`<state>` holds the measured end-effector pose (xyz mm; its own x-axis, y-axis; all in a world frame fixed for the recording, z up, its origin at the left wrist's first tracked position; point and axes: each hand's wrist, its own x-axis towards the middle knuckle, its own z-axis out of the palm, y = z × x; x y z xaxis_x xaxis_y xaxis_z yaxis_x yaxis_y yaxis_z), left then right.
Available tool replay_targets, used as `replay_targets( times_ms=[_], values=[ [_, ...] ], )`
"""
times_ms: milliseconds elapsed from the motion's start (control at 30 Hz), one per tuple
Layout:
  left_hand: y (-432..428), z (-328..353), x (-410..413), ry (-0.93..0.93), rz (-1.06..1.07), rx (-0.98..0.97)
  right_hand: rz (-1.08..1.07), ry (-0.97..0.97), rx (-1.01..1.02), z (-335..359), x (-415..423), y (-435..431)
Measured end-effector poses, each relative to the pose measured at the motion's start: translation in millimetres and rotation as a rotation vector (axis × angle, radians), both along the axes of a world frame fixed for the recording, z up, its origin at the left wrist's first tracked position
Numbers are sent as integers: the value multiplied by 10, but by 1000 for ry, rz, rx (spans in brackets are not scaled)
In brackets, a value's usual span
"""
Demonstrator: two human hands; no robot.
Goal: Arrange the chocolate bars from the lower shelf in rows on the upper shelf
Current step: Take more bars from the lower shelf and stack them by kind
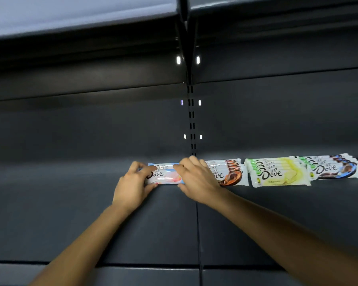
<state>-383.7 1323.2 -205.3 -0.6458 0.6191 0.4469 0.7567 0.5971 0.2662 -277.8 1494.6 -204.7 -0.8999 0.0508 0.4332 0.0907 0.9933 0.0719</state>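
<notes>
Four stacks counted along the back of the shelf [70, 203], taken here from left to right. Found the left hand [132, 183] curled round the left end of the pink bars [167, 176], fingers hooked over the far edge and thumb pressed at the near edge. Saw the pink bars lying flat on the shelf, label up, in line with the other stacks; more than one bar, though could not count them. Found the right hand [196, 178] gripping the right end the same way, fingers over the back and thumb at the front, and hiding the left part of the brown stack [229, 174]. Could not tell whether pink and brown touched beneath that hand. Next came the yellow stack [277, 172], squared up just beside the brown. Last, the blue stack [335, 167], fanned a little toward the back, near the yellow. Judged the job well along: three stacks set in a row, a fourth being seated and squared between both hands. Saw nothing of the lower shelf, so could not say how many bars remained below.
</notes>
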Motion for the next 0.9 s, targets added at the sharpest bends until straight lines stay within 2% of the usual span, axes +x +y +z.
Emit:
replay_targets(
  times_ms=[267,467,633,900],
  values=[
    [205,-129,-356,-2,20,-136,-203,24,-7,-15,-145,73],
    [268,-159,-517,36,-33,-137,-294,-43,-86,52,-105,228],
    [288,-194,-593,7,-74,-91,-306,-58,-116,35,-118,186],
    [313,-245,-560,18,-73,-24,-270,-39,-34,-62,-217,42]
  ],
)
